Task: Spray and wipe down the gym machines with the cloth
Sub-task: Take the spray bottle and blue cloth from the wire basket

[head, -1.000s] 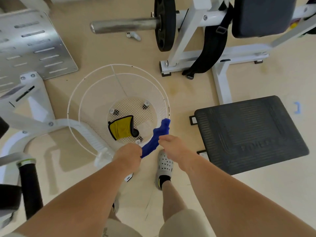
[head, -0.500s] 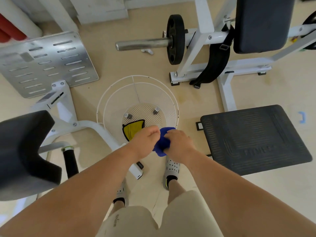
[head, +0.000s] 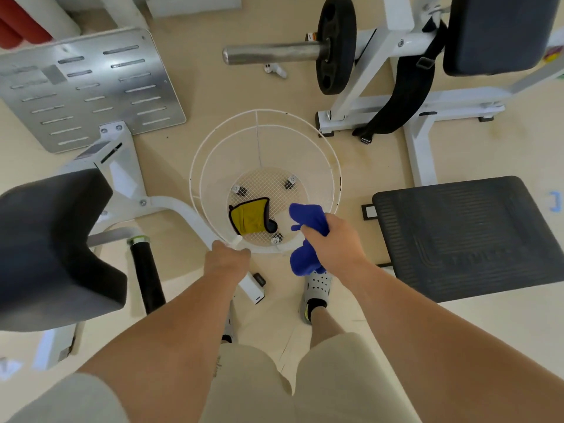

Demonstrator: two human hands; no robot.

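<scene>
My right hand (head: 334, 244) grips a bunched blue cloth (head: 308, 218), which sticks out above and below the fist, over the near rim of a white wire basket (head: 265, 112). My left hand (head: 227, 259) is curled in a fist at the basket's near-left edge, just above a white machine frame tube (head: 180, 207). A small white piece of a spray bottle (head: 237, 239) pokes out past its knuckles; the rest is hidden. A yellow cloth (head: 248, 216) lies on the basket's mesh bottom.
A black seat pad (head: 45, 239) sits at the left and a black ribbed footplate (head: 467, 236) at the right. Behind the basket are a slotted metal plate (head: 85, 87), a bar with a weight plate (head: 335, 44) and a white frame with a black pad (head: 500, 32). My feet stand on the beige floor.
The hands, joined on the blue cloth half a second ago, have parted. The right hand now holds the cloth alone; the left has dropped to the basket's near-left edge.
</scene>
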